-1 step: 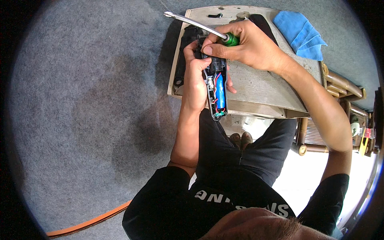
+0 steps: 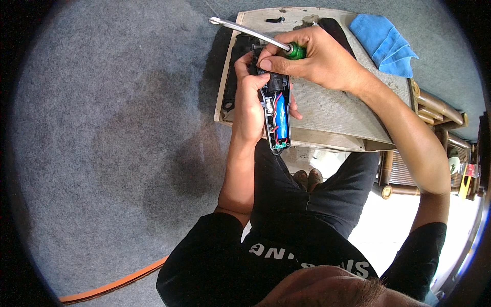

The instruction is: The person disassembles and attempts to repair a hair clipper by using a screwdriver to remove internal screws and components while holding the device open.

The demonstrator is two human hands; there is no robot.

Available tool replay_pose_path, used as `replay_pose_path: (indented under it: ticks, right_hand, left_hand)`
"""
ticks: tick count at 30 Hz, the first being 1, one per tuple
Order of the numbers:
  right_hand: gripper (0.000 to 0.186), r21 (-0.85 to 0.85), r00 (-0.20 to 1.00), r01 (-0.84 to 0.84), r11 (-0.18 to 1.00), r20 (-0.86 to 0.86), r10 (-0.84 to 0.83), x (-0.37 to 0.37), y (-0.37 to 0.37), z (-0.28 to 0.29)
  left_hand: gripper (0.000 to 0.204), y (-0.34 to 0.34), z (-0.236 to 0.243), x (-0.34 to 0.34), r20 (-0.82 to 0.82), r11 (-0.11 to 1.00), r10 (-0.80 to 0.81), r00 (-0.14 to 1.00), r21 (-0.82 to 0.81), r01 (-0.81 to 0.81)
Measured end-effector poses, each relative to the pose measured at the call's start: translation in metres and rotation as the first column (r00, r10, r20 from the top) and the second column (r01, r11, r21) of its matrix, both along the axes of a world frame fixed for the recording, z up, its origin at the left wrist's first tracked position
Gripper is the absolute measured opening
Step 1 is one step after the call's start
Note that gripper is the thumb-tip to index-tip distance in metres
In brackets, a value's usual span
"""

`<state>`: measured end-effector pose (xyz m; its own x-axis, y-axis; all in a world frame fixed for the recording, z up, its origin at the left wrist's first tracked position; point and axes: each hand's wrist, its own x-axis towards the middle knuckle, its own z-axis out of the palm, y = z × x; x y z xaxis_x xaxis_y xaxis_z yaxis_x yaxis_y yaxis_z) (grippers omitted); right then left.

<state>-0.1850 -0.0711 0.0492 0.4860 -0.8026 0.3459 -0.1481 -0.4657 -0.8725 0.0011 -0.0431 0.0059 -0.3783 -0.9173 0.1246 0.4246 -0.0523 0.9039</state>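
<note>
An opened cordless device, which looks like a hair clipper, lies in my left hand. My left fingers wrap under it, with the thumb along its edge. Its open shell shows a blue battery cell, red wires, a dark motor and a small green circuit board at the near end. A screwdriver with a green handle is tucked in my right hand, its metal shaft pointing up and left. My right thumb and forefinger press together at the clipper's far end; whatever lies between them is hidden.
Under my hands stands a small wooden table. It bears a black shell part, a small black piece, a dark long object and a blue cloth. Bamboo furniture stands at right; grey carpet lies left.
</note>
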Motion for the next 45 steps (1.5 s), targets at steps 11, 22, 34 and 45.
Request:
replay_pose_path:
  ticks: [11, 22, 34, 45]
  right_hand:
    - [0.017, -0.268, 0.997, 0.066, 0.961, -0.024, -0.076, 0.003, -0.002, -0.008]
    - [0.020, -0.109, 0.990, 0.039, 0.993, -0.130, -0.054, -0.006, -0.001, 0.004]
    - [0.028, -0.115, 0.997, 0.045, 0.992, -0.052, -0.051, -0.010, -0.005, -0.006]
    - [0.024, -0.169, 0.998, 0.018, 0.985, -0.053, -0.027, -0.011, -0.007, -0.009]
  left_hand:
    - [0.043, 0.004, -0.001, 0.000, 0.086, 0.998, 0.063, 0.994, -0.027, -0.061]
    - [0.048, 0.007, 0.003, -0.002, 0.148, 0.995, 0.084, 0.985, -0.075, -0.073]
    - [0.040, 0.006, 0.001, -0.003, 0.112, 0.999, 0.032, 0.993, -0.018, -0.031]
    - [0.045, 0.006, 0.001, -0.002, 0.121, 0.999, 0.018, 0.992, -0.052, -0.012]
